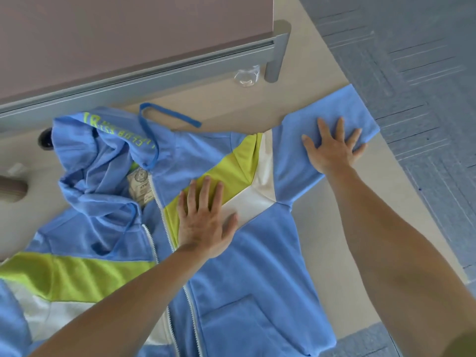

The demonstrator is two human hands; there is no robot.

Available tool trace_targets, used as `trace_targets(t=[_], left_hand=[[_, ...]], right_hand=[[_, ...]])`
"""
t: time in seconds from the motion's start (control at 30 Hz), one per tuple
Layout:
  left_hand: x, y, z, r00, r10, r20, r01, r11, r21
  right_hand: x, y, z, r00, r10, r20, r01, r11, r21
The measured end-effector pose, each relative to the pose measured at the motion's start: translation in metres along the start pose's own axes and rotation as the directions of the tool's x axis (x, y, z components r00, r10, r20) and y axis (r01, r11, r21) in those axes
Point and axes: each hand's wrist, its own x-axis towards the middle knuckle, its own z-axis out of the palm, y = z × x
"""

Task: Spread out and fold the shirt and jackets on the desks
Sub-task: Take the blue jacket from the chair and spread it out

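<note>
A light-blue zip-up hooded jacket (257, 266) with lime-green and white stripes was spread front-up across the beige desk (347, 202), at centre and lower left of the frame. The left hand (203, 228) was laid flat on its chest, fingers straight. The right hand (332, 150) was pressed, fingers splayed and seemingly gripping nothing, on the blue sleeve (291, 171) at upper right.

Jacket (257, 266) flat on desk (347, 228), hood (103, 155) bunched far left, sleeve (347, 106) stretched right, left hand (203, 225) on chest, right hand (332, 148) on sleeve, partition (128, 34) behind
</note>
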Motion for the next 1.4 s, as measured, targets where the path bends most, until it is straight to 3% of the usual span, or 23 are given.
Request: trace_targets(t=[0.27,0.43,0.47,0.53,0.6,0.63,1.0,1.1,1.17,1.27,1.4], left_hand=[[0.0,0.0,0.002,1.0,-0.026,0.001,0.026,1.0,-0.002],[0.0,0.001,0.0,0.999,-0.033,0.025,0.034,0.999,-0.01],[0.0,0.0,-0.001,0.999,-0.032,0.027,0.032,0.999,-0.013],[0.0,0.0,-0.001,0.999,-0.027,0.024,0.027,0.999,-0.025],[0.0,0.0,0.0,1.0,-0.021,0.008,0.021,0.999,-0.038],[-0.001,-0.001,0.002,1.0,-0.018,0.002,0.018,0.999,-0.04],[-0.01,-0.017,0.005,0.999,0.046,-0.011,-0.047,0.996,-0.07],[-0.029,-0.036,0.001,0.996,0.076,-0.052,-0.078,0.996,-0.045],[-0.047,-0.052,0.0,0.996,0.023,-0.082,-0.025,0.999,-0.031],[-0.077,-0.077,0.003,0.98,-0.17,-0.1,0.165,0.984,-0.064],[-0.118,-0.104,0.002,0.94,-0.268,-0.211,0.254,0.963,-0.093]], right_hand=[[0.0,0.013,0.004,0.981,0.188,-0.046,-0.185,0.981,0.051],[-0.031,0.014,0.015,0.895,0.434,-0.101,-0.426,0.9,0.089],[-0.038,0.005,0.015,0.91,0.388,-0.144,-0.378,0.921,0.092],[-0.051,-0.023,0.019,0.978,0.085,-0.192,-0.078,0.996,0.046],[-0.066,-0.056,0.028,0.97,-0.219,-0.107,0.222,0.975,0.009],[-0.072,-0.068,0.035,0.958,-0.282,-0.055,0.283,0.959,0.004],[-0.044,-0.045,0.03,0.982,-0.189,-0.006,0.187,0.978,-0.087],[-0.06,-0.059,0.029,0.99,-0.123,-0.074,0.115,0.989,-0.095],[-0.085,-0.084,0.034,0.961,-0.238,-0.138,0.228,0.97,-0.086],[-0.13,-0.117,0.064,0.87,-0.493,-0.024,0.485,0.863,-0.142],[-0.13,-0.127,0.077,0.878,-0.478,0.012,0.471,0.86,-0.194]])
